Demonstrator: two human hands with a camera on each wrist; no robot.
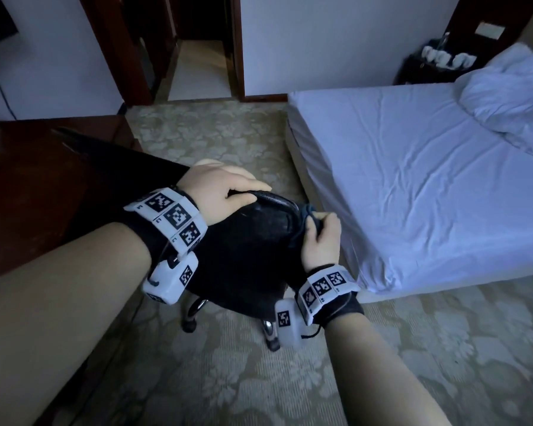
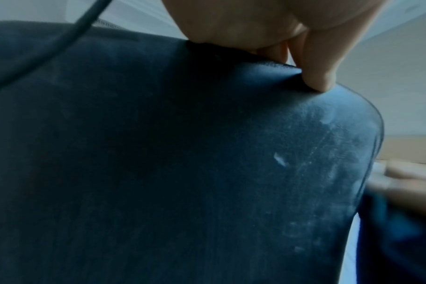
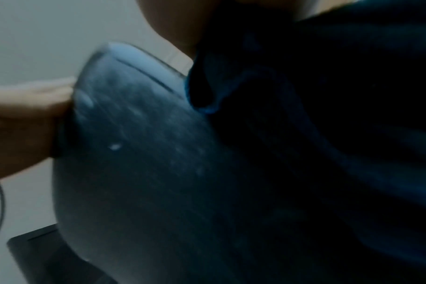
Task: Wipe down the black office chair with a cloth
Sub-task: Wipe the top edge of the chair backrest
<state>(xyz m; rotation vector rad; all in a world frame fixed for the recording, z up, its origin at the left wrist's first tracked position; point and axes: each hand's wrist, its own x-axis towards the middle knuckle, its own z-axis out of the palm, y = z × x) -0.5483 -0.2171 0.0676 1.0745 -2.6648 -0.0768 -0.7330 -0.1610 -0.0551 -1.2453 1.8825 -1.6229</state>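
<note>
The black office chair [image 1: 253,241] stands on the carpet below me, its dusty backrest [image 2: 207,173] facing the wrist cameras. My left hand [image 1: 225,187] grips the top edge of the backrest, thumb on the near face and fingers [image 2: 319,80] curled over the rim. My right hand [image 1: 320,238] holds a bunched dark blue cloth [image 1: 308,215] against the backrest's right edge. In the right wrist view the cloth [image 3: 328,134] covers the right side of the backrest [image 3: 146,163], and pale dust marks show on the uncovered part.
A bed [image 1: 428,179] with white sheets stands close on the right. A dark wooden desk [image 1: 37,179] is on the left. The chair's chrome legs and casters [image 1: 271,333] rest on patterned carpet [image 1: 228,379]. An open doorway [image 1: 197,66] lies ahead.
</note>
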